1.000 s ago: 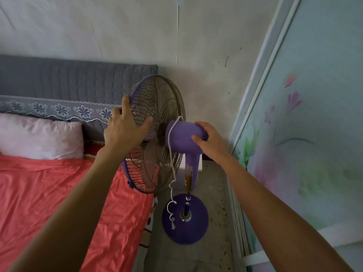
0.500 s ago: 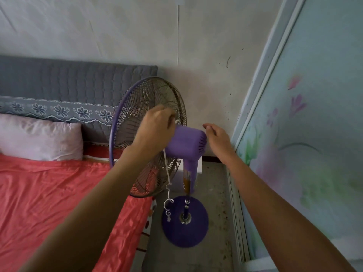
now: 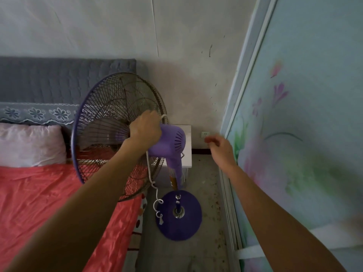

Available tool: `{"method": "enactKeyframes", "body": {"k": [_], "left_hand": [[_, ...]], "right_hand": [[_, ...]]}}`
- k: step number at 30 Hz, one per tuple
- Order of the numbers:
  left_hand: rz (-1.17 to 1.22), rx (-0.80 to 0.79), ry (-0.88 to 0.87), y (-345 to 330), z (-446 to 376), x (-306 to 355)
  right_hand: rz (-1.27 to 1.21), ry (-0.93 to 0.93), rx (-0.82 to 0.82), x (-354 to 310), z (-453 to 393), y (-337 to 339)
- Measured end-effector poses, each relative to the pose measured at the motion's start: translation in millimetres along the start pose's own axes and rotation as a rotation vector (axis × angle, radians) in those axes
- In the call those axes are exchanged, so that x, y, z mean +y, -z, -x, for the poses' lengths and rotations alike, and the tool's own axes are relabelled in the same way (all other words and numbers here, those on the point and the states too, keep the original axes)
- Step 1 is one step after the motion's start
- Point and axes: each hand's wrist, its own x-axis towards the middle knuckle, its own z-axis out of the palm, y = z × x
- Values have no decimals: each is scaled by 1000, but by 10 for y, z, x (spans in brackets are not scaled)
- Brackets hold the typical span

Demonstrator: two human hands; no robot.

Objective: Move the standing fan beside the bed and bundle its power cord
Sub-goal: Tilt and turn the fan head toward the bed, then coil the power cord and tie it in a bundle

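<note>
Now, head view: purple standing fan with wire cage (image 3: 125, 134) upright on floor right of red-sheeted bed (image 3: 49, 193). Left hand (image 3: 146, 129) closed on motor-housing top, apparently pinning white coiled power cord (image 3: 155, 190) for bundling. Right hand (image 3: 220, 148) free, loosely curled, empty.

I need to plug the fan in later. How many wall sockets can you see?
1: a white wall socket low on the back wall, between the white bedside stand and the right hand. Others may be hidden.
</note>
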Motion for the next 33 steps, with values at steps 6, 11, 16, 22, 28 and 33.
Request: {"method": "enactKeyframes", "body": {"k": [6,11,16,22,28,33], "left_hand": [[273,-13,-313,-69,124,382],[420,-53,-355,-171,423,427],[541,-108,-320,-316,732,302],[557,-242,-232,-820,1061,84],[496,-322,-135,-1588,1224,-143],[502,-354,-4,-2282,1121,-113]], "right_hand": [[-45,77,-146,-92,34,36],[-104,11,-393,-1,266,-13],[65,-80,-395,142,654,-95],[193,-219,-421,570,1260,-196],[171,-344,-392,1142,1508,-269],[184,-502,-496,1621,1280,-354]]}}
